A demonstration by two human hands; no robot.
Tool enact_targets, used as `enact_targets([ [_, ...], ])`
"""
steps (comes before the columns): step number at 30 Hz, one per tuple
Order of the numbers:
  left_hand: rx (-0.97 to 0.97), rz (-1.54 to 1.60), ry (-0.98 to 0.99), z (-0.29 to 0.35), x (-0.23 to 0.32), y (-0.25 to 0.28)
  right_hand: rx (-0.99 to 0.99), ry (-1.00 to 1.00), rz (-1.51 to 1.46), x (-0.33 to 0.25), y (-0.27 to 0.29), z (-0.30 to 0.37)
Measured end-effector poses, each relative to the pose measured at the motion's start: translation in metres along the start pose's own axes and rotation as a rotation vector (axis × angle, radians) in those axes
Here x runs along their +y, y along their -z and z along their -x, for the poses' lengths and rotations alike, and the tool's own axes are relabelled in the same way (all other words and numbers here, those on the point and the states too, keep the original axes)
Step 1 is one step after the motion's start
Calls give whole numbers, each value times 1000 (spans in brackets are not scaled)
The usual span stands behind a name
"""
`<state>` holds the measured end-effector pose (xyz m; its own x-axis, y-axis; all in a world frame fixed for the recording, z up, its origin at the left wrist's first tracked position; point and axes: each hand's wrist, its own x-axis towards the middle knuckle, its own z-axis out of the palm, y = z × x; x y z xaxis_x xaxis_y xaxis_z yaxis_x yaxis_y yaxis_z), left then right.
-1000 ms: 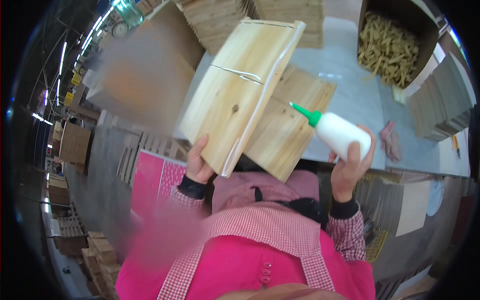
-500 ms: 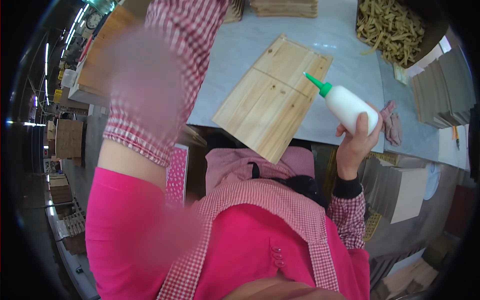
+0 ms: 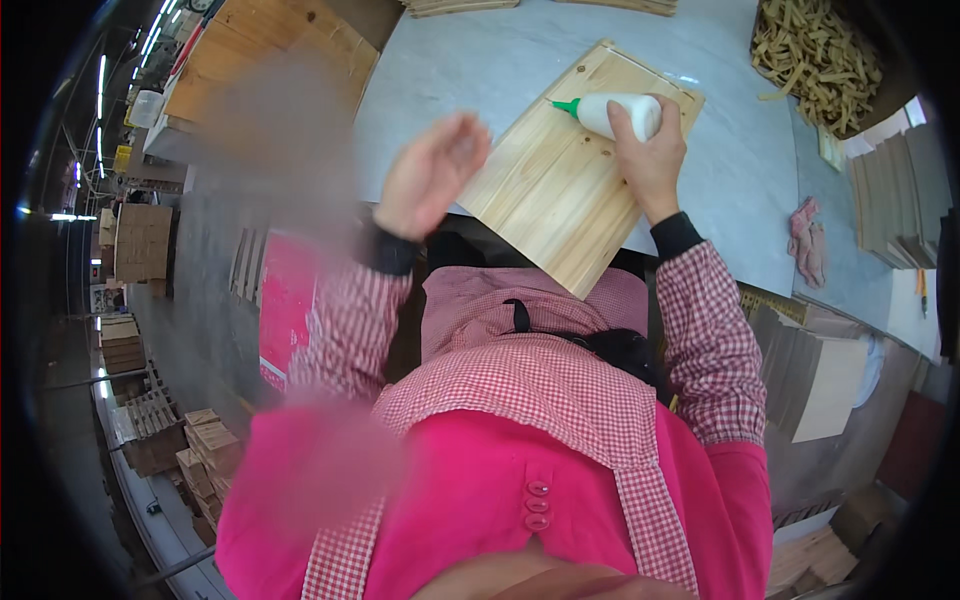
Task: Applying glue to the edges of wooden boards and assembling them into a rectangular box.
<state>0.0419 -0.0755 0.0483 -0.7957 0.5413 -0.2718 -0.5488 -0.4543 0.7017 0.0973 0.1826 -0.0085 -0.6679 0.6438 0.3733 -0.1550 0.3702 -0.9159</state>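
Note:
A white squeeze bottle (image 3: 606, 113) with a green pointed nozzle lies in the grasp of my right hand (image 3: 650, 155). It is held nearly level over the upper part of a pale wooden board (image 3: 560, 200), its tip pointing left. The board is made of joined knotty strips and rests aslant on the table, its near corner jutting past the edge toward my lap. My left hand (image 3: 437, 178) hovers just off the board's left side, slightly blurred, fingers stretched out and nothing in them.
The grey-white table (image 3: 740, 170) bears a crumpled pink cloth (image 3: 807, 242) on the right. At the far right stands a box full of thin wooden strips (image 3: 815, 65), with stacked panels (image 3: 905, 185) beyond. A wooden box (image 3: 270, 60) stands at far left.
My left arm has come down from its raised reach, bringing the hand beside the board. My right hand has carried the bottle left, over the board, and laid it nearly level.

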Motion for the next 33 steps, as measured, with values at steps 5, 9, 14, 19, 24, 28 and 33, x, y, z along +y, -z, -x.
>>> enact_targets([
  [5, 234, 49, 167, 65, -65, 47, -50, -26, 66, -4, -1, -12],
  [9, 307, 99, 343, 65, -94, 32, -45, 75, 178, 0, 29, -10],
  [14, 165, 210, 376, 43, -110, 18, 11, -11, 222, 5, 86, 11],
  [19, 80, 251, 361, 34, -130, 11, 84, -115, 211, 2, 121, 27],
  [24, 73, 208, 323, 34, -129, 9, 117, -251, 113, -7, 136, 31],
  [28, 63, 211, 272, 38, -121, -1, 135, -321, -36, -3, 145, 21],
  [33, 31, 215, 214, 38, -111, -10, 287, -269, -275, 10, 141, -15],
])
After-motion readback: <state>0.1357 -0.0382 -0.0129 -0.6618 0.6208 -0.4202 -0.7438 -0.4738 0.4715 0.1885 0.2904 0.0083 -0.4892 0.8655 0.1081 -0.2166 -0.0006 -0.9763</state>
